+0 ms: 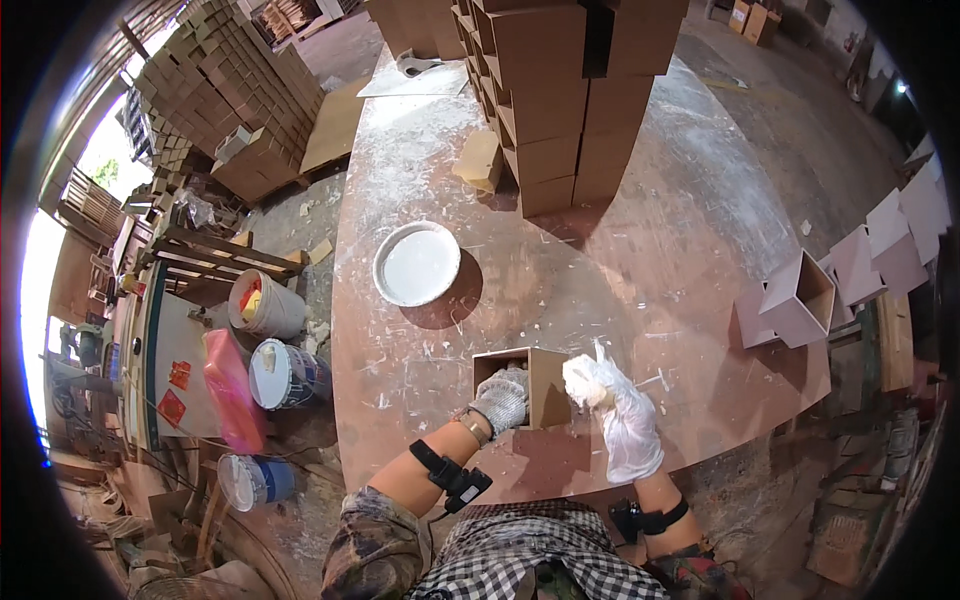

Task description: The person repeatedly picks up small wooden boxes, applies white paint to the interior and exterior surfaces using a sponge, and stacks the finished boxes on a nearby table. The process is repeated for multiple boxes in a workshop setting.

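On the near part of the table [620, 290] stands a small open-ended brown box [550, 385]. My left hand [503, 393], in a grey knit glove, reaches into its opening and holds it from inside; the fingertips are partly hidden by the box. Just right of the box is my right hand [628, 420], covered by a thin white plastic glove. Its fingers close round a whitish crumpled wad [588, 380], next to the box's right wall and apart from it. A round tub [417, 264] of white paste sits farther off, left of the box.
Tall stacked brown boxes [550, 110] rise at the table's far side, beside a yellowish block [479, 160]. More boxes [800, 300] line the right edge. Buckets [290, 373] and a pink plastic bag [233, 390] stand left of the table. Box piles [225, 90] fill the far left.
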Available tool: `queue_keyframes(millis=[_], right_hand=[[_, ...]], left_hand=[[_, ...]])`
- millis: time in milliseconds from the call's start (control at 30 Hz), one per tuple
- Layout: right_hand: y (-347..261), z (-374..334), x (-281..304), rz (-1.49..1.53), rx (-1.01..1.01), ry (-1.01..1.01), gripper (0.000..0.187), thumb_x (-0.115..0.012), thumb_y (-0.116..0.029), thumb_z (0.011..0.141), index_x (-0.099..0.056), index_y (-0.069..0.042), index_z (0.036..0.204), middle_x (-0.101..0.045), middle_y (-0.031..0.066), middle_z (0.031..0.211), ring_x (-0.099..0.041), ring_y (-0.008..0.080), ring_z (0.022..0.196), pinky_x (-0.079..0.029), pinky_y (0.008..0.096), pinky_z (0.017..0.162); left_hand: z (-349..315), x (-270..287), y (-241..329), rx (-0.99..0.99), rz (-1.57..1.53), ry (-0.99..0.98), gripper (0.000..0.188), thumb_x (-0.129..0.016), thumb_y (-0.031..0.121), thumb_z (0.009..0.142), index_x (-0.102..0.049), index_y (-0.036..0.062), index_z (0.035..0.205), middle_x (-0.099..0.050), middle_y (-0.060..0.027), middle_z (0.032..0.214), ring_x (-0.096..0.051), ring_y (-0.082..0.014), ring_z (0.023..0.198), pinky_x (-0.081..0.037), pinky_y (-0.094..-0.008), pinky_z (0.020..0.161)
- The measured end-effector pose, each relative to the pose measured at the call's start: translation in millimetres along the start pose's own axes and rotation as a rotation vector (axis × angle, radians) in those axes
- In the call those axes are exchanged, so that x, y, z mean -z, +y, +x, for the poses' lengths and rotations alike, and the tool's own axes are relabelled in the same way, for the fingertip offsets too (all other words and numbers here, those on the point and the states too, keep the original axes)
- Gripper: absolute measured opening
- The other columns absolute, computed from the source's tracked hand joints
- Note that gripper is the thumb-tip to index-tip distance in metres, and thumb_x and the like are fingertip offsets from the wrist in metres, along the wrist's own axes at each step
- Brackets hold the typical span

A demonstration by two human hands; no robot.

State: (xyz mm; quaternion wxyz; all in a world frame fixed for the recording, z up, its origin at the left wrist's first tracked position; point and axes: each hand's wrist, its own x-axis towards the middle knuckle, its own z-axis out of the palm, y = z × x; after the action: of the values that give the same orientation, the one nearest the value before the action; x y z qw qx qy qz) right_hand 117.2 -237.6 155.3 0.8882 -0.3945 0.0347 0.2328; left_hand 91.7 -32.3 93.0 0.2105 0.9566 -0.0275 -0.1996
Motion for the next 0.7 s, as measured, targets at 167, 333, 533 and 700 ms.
queue_keyframes(millis=[167, 333, 533, 700], right_hand=[[-37.4, 58.9, -31.6, -1.147, 0.688, -0.51, 0.029, -0.062, -0.006, 0.087, -0.064, -0.002, 0.115, -0.068, 0.0115, 0.115, -0.063, 0.0304, 0.111, -0.046, 0.04, 0.102], [-45.2, 112.0, -50.2, -1.269, 0.591, -0.799, 0.033, -0.059, -0.003, 0.082, -0.067, -0.01, 0.114, -0.065, 0.0144, 0.118, -0.064, 0.0321, 0.106, -0.049, 0.0373, 0.097], [-38.7, 124.0, -48.2, -1.706, 0.42, -0.846, 0.042, -0.057, -0.005, 0.075, -0.069, -0.013, 0.114, -0.066, 0.0135, 0.118, -0.063, 0.0326, 0.108, -0.05, 0.0379, 0.094], [-28.0, 111.0, -35.5, -1.772, 0.534, -0.852, 0.042, -0.06, -0.006, 0.074, -0.068, -0.017, 0.114, -0.068, 0.0091, 0.113, -0.066, 0.028, 0.093, -0.053, 0.0357, 0.088]], left_hand=[[9.0, -13.7, -2.7, -0.062, 0.075, 0.015, 0.034, -0.059, 0.028, 0.082, -0.065, 0.0005, 0.102, -0.065, -0.0251, 0.099, -0.063, -0.0357, 0.095, -0.051, -0.0448, 0.081], [5.9, 4.8, 25.9, -0.08, 0.061, -0.057, 0.03, -0.064, 0.022, 0.074, -0.065, 0.0023, 0.096, -0.065, -0.0219, 0.096, -0.062, -0.033, 0.093, -0.05, -0.0427, 0.081], [7.9, -7.6, 19.2, 0.004, 0.07, -0.052, 0.037, -0.066, 0.019, 0.071, -0.062, 0.0007, 0.103, -0.062, -0.0211, 0.105, -0.059, -0.033, 0.103, -0.049, -0.0425, 0.089], [14.5, -18.3, 25.2, 0.001, 0.015, 0.037, 0.034, -0.062, 0.018, 0.075, -0.063, -0.0003, 0.103, -0.067, -0.0184, 0.092, -0.066, -0.0362, 0.087, -0.053, -0.045, 0.076]])
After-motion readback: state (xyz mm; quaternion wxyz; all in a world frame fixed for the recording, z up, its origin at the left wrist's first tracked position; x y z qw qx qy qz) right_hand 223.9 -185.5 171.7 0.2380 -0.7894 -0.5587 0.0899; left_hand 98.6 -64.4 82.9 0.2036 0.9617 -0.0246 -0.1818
